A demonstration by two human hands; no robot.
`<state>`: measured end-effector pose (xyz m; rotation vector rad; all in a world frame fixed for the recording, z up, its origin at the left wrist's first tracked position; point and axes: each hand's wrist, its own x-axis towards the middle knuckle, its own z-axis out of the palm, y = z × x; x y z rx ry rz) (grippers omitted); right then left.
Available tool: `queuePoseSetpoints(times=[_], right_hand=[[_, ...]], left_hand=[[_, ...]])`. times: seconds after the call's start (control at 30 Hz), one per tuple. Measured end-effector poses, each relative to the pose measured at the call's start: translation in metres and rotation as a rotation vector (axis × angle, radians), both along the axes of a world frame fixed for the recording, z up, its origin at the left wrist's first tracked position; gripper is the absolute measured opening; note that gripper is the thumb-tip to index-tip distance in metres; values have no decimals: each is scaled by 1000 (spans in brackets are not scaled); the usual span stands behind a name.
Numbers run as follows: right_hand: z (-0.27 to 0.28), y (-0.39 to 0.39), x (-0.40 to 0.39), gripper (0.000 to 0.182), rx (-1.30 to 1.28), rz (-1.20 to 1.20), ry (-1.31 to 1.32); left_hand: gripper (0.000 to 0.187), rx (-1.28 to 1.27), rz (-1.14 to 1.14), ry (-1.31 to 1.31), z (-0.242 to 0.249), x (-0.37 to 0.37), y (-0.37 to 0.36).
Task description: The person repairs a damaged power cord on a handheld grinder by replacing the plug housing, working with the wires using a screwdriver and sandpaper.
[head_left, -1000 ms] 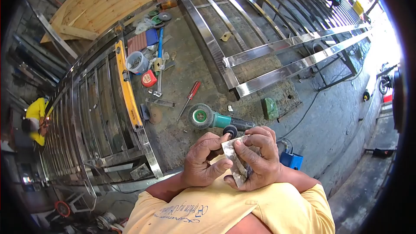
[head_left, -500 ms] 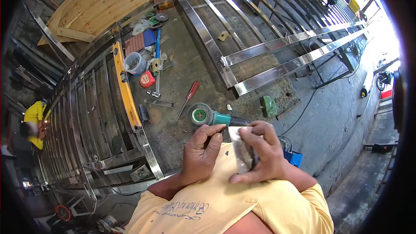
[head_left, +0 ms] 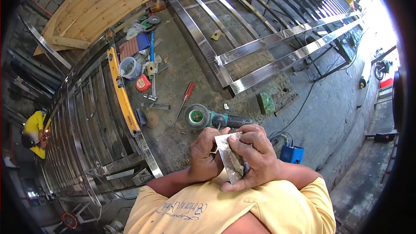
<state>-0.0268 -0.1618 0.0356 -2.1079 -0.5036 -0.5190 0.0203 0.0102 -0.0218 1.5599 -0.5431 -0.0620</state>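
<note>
My right hand (head_left: 256, 152) is closed on a flat silvery plate (head_left: 229, 158) with a worn, smudged face, tilted in front of my chest. Fingers lie over its upper edge and the thumb presses near its bottom. My left hand (head_left: 205, 152) is closed beside the plate's left edge, its fingertips close to the upper corner. A small dark tip (head_left: 219, 125) shows above those fingers; what it belongs to is hidden. Just beyond both hands, an angle grinder (head_left: 209, 117) with a green-centred disc lies on the bench.
A red screwdriver (head_left: 185, 97), red tape measure (head_left: 143, 83), bucket of small parts (head_left: 130, 68) and yellow spirit level (head_left: 122, 92) lie ahead to the left. Steel-bar frames (head_left: 255, 87) stretch ahead and left. A green block (head_left: 265, 103) sits right. A person in yellow (head_left: 34, 123) works far left.
My left hand has come right, up against the plate's edge, and its thumb and finger no longer show apart. The plate has shifted slightly left and down, its face turned more toward me.
</note>
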Motion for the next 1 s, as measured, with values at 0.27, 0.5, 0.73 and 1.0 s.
queuePoseSetpoints(times=[0.27, 0.5, 0.73, 1.0], right_hand=[[3, 2, 1, 91, 60, 22, -38], [4, 0, 1, 88, -3, -18, -70], [1, -4, -2, 89, -6, -32, -55], [-8, -9, -5, 88, -104, -204, -75]], left_hand=[[28, -37, -84, -162, 15, 14, 4], [36, 0, -114, -204, 25, 15, 9], [24, 31, -92, -124, 30, 11, 15], [14, -5, -133, -112, 40, 11, 16]])
